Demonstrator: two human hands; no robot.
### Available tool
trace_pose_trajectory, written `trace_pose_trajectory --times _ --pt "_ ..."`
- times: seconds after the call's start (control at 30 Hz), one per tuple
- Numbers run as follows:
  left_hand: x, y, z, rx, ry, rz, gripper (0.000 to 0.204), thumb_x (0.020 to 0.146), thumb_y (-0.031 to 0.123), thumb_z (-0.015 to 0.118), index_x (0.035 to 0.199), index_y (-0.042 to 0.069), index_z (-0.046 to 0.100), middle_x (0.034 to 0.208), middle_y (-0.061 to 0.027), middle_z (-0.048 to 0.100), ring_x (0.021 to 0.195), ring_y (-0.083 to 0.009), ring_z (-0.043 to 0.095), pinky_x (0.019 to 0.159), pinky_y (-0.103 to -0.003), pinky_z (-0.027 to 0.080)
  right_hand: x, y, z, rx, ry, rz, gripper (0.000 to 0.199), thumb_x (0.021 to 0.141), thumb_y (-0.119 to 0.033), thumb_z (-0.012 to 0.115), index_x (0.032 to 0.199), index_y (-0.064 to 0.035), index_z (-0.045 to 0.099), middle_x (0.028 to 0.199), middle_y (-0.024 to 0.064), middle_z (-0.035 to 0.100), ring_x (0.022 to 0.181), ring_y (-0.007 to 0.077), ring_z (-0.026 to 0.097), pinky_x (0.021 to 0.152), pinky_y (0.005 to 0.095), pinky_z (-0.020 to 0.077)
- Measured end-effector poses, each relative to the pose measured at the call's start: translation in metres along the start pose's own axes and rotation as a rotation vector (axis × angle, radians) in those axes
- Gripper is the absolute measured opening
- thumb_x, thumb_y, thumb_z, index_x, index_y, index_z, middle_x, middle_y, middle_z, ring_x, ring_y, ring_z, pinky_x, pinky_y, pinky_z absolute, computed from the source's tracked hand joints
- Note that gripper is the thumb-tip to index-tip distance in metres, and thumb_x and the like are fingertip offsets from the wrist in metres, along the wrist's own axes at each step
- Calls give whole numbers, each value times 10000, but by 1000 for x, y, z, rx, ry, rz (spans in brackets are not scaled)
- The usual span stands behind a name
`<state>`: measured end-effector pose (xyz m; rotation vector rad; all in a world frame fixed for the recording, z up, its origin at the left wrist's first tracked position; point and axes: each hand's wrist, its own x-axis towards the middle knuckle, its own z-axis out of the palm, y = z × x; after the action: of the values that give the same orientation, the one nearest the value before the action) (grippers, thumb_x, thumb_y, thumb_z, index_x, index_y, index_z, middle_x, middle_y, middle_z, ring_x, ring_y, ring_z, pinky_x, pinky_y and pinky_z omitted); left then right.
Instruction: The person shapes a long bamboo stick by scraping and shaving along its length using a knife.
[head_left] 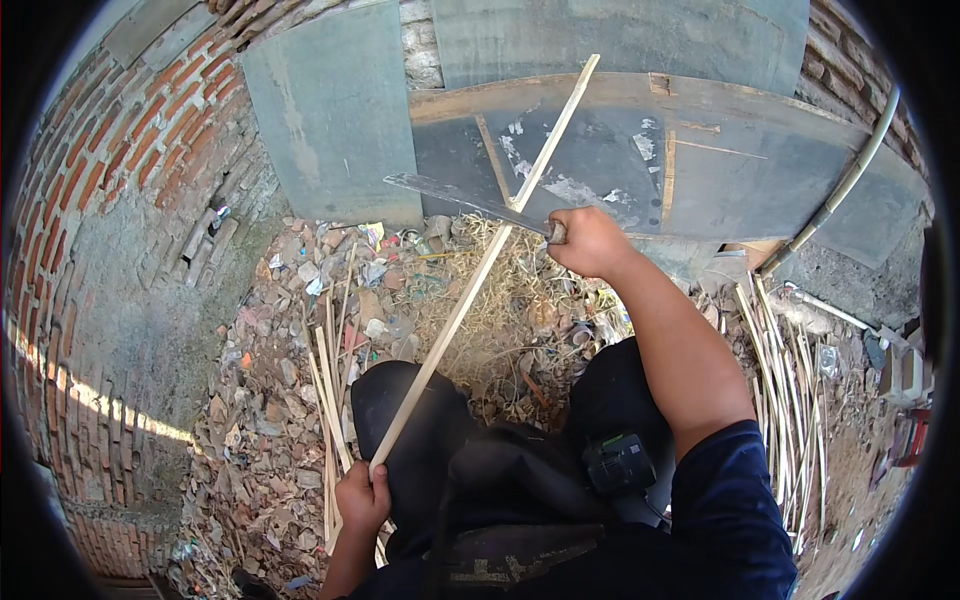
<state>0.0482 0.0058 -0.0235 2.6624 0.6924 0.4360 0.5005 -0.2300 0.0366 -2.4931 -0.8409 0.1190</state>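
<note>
A long pale strip of split wood or bamboo slants up and away from my lap. Its near end is gripped by my left hand, beside my left knee. My right hand is closed round the handle of a machete, whose long dark blade points left and crosses the strip. The blade meets the strip beyond my knees, where a small pale sliver stands up at its edge. Whether the blade is sunk into the strip I cannot tell.
Pale strips lie bundled at the right, and more strips at my left. Curly shavings cover rubble in front of me. Grey panels lean ahead; a brick wall rises at left. A black box-shaped device rests on my right thigh.
</note>
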Motion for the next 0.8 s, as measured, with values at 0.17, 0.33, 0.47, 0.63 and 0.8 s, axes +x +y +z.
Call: trace_pose_trajectory --times 0.17,0.33,0.47,0.63,0.8 --pt "-5 -6 -3 -29 -23 -48 340 984 299 620 780 33 559 633 -209 580 597 -442 611 528 -487 458 -13 -42 -15 -290 -169 -224 334 756 -225 692 1062 -95 731 959 178 742 944 380 701 869 471 565" --pt "2 1 0 -41 -10 -4 349 985 303 618 775 33 552 635 -209 578 596 -441 611 527 -487 456 6 11 -1 -16 -52 33 308 763 -229 694 1039 -95 725 948 175 739 959 375 700 874 472 563" --pt "0 -2 -1 -34 -26 -37 351 977 302 629 771 27 556 640 -212 578 596 -444 607 531 -491 455 -3 -6 -5 -25 -61 -56 297 766 -227 692 1031 -96 722 950 183 735 968 372 700 878 472 563" --pt "-5 -6 -7 -24 -16 -21 359 969 297 639 754 22 556 635 -211 572 597 -446 600 536 -488 453 -7 -18 -14 -282 -161 -170 336 760 -231 690 1072 -110 722 947 195 732 957 382 701 865 478 567" --pt "-13 -8 -14 -58 -39 -49 367 965 300 646 746 21 554 632 -203 570 581 -421 600 528 -468 447 1 9 -10 -74 9 28 419 757 -228 695 1163 -128 722 942 202 734 935 380 706 866 479 568"
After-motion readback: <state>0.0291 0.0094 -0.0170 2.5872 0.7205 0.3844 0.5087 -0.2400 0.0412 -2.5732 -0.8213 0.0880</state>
